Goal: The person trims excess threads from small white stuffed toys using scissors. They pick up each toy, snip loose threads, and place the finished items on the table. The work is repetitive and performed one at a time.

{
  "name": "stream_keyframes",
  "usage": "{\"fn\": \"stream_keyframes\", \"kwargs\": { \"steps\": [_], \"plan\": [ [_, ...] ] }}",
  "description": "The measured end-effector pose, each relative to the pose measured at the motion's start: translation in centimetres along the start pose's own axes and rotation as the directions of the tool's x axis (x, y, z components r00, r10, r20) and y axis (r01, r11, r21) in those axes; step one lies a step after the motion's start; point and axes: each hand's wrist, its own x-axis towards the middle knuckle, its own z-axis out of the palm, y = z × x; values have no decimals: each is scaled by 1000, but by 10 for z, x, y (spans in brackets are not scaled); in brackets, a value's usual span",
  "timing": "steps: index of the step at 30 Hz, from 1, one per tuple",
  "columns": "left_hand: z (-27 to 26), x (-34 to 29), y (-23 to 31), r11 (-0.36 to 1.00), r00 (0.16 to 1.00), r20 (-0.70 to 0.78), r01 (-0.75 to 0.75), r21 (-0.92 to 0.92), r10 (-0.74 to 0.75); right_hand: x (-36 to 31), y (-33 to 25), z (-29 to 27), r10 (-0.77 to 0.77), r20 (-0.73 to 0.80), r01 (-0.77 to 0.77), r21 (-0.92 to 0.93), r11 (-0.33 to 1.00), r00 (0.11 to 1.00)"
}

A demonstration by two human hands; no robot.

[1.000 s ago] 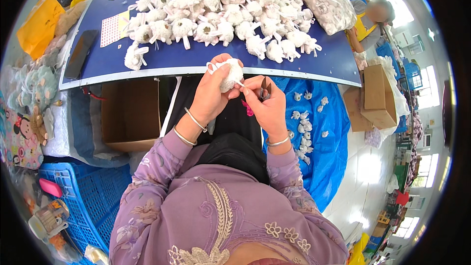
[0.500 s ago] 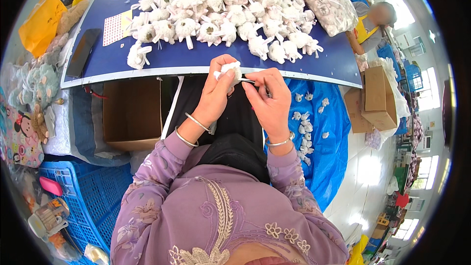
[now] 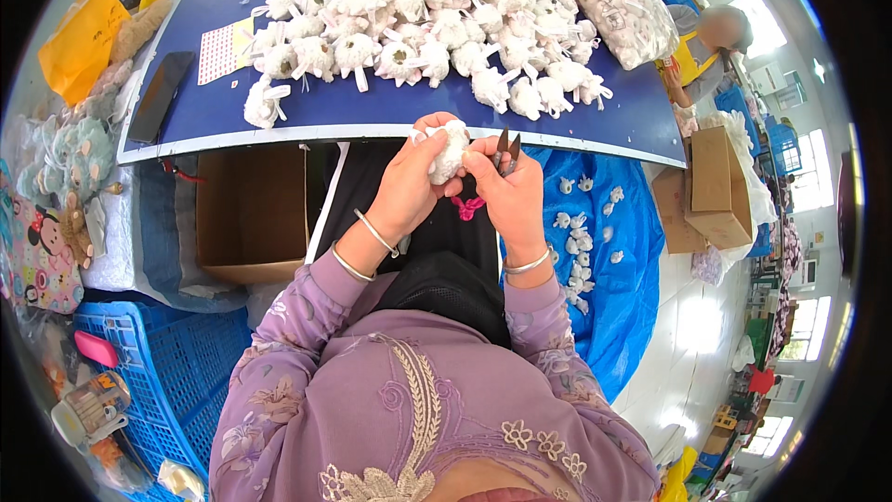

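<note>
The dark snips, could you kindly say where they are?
In the head view, the dark snips are in the right hand, right of the white plush piece.

You have a small, fluffy white plush piece (image 3: 451, 154), rounded and upright, between the thumb and fingers of your left hand (image 3: 401, 180), just beyond your lap. Dark snips (image 3: 503, 142) sit in your right hand (image 3: 511, 203), their pointed blades apart and aimed away from you, just beside the plush.
</note>
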Motion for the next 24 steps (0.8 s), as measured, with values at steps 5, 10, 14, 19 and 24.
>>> {"fn": "stream_keyframes", "kwargs": {
  "steps": [5, 10, 14, 19, 24],
  "plan": [
    [-15, 7, 4, 998, 999, -31, 4, -56, -6, 1, 10, -13, 22, -101, 11, 311, 950, 995],
    [-4, 1, 7, 998, 999, -53, 8, 67, -5, 1, 3, -14, -35, -207, 38, 11, 999, 978],
    [-5, 0, 6, 992, 996, -86, 24, 126, -13, 1, 4, -5, -183, -137, 147, -234, 961, 974],
    [6, -3, 11, 993, 994, -99, 53, 106, -43, 0, 12, -7, -86, -100, 67, -186, 980, 991],
    [15, -7, 16, 996, 992, -102, 75, -40, -79, -7, 26, -6, -51, -73, 45, -84, 995, 996]
  ]
}}
